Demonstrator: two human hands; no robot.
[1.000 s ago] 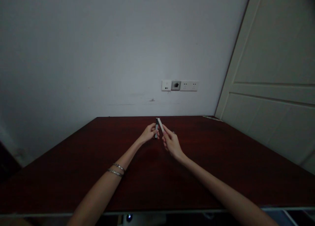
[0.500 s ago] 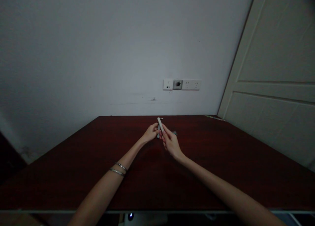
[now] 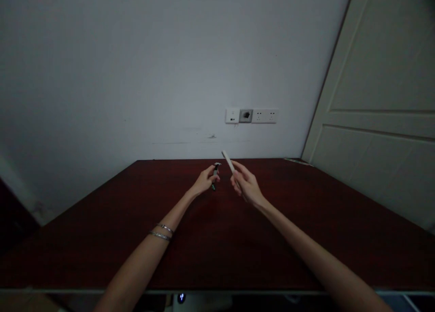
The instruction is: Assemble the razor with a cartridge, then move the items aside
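Note:
My left hand (image 3: 205, 179) is closed around the handle of a small razor (image 3: 215, 170). The razor stands nearly upright, its pale crosswise head at the top and the dark lower end of its handle showing below my fingers. To the right, my right hand (image 3: 247, 184) grips a long, narrow white stick-like piece (image 3: 228, 161), whose exact kind I cannot make out. This white piece slants up and to the left, its lower part hidden by my fingers. A gap separates the two hands, and the held things do not touch.
Both forearms reach over a dark red-brown table (image 3: 190, 257). Behind it is a pale wall with a row of sockets (image 3: 252, 116). A panelled door (image 3: 380, 117) stands along the right side. A thin flat strip (image 3: 298, 162) lies at the table's far right corner.
My hands have moved apart: the right one went right and slightly up with the white piece, the left slightly left with the razor. A greyish thing seen beside my right hand no longer shows.

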